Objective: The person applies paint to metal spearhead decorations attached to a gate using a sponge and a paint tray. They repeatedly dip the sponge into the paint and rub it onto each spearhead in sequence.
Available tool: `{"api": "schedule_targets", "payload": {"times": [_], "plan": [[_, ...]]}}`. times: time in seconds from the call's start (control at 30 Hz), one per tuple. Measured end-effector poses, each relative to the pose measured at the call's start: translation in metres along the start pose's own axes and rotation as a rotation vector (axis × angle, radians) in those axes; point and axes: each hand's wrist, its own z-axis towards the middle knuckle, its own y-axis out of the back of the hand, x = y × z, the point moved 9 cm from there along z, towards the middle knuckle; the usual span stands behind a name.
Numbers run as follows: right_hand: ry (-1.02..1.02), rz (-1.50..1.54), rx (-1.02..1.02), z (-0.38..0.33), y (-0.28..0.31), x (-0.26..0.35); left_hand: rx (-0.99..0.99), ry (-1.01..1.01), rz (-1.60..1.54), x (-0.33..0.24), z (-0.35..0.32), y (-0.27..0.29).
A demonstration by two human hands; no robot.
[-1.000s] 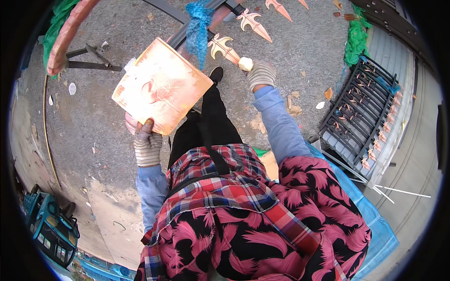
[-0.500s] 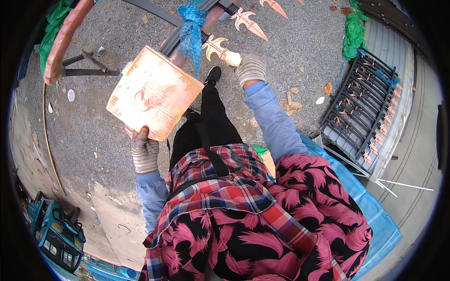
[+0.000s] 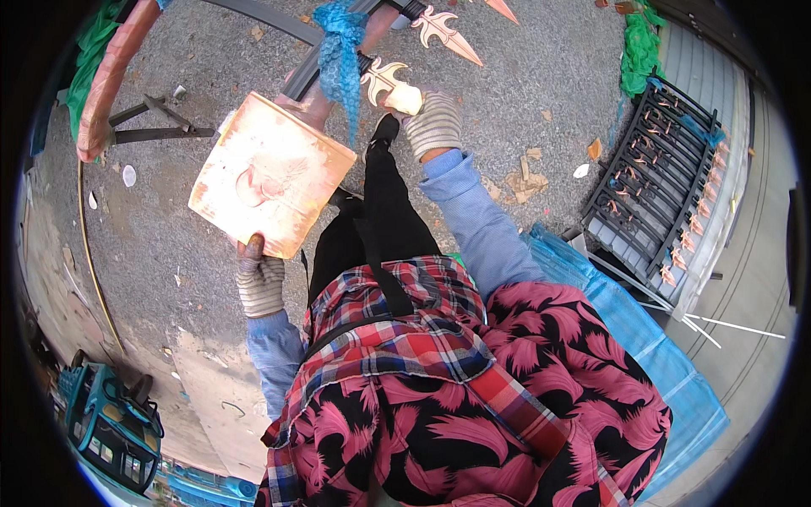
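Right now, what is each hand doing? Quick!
Left hand: closed, holding the stained square board by its lower edge.
Right hand: closed on the spear-shaped fence tip.

**Soft daylight, strong fisheye bend**

We see even, bright daylight from above, with almost no hard shadows on the ground (image 3: pixel 549 68). The pale board (image 3: pixel 270 173) looks a little washed out. The centre is sharp. Toward the black round rim, lines curve and the gate (image 3: pixel 667 203) gets slightly soft.
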Motion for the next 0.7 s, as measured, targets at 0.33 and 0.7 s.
{"api": "schedule_targets", "payload": {"times": [0.33, 0.7], "plan": [[-0.031, 0.001, 0.113, 0.04, -0.021, 0.026, -0.038, -0.014, 0.012, -0.005, -0.005, -0.003], [0.001, -0.003, -0.115, 0.039, -0.005, 0.002, -0.045, -0.006, -0.002, -0.004, -0.004, 0.004]]}}
